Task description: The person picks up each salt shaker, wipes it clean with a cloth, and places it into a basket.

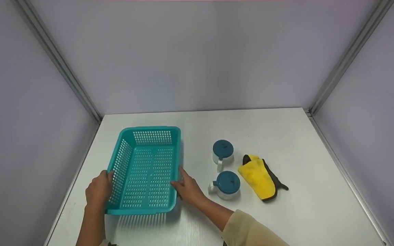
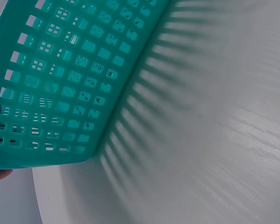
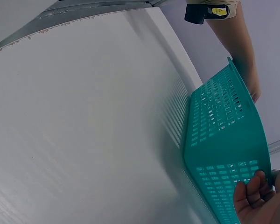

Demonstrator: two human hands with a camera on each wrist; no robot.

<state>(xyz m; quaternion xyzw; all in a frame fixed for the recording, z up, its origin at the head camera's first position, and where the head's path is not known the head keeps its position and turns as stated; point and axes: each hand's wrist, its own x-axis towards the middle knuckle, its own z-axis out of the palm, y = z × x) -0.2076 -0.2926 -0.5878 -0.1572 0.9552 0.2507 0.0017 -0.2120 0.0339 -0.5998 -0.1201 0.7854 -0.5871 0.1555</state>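
A teal plastic basket [image 1: 150, 174] with slotted walls and floor stands at the left of the white table, nothing inside it. My left hand [image 1: 99, 188] grips its left rim near the front corner; in the left wrist view only a fingertip shows below the basket wall [image 2: 60, 84]. On the opposite side my right hand [image 1: 187, 188] pinches the right rim, thumb over the edge and fingers against the outer wall. The right wrist view has those fingers [image 3: 254, 191] curled at the slotted side.
Right of the basket stand two white mugs with blue lids, a farther one [image 1: 223, 150] and a nearer one [image 1: 227, 184]. A folded yellow and black cloth [image 1: 260, 177] lies beside them. Grey walls [image 1: 204, 58] enclose the table [image 1: 303, 212] at back and sides.
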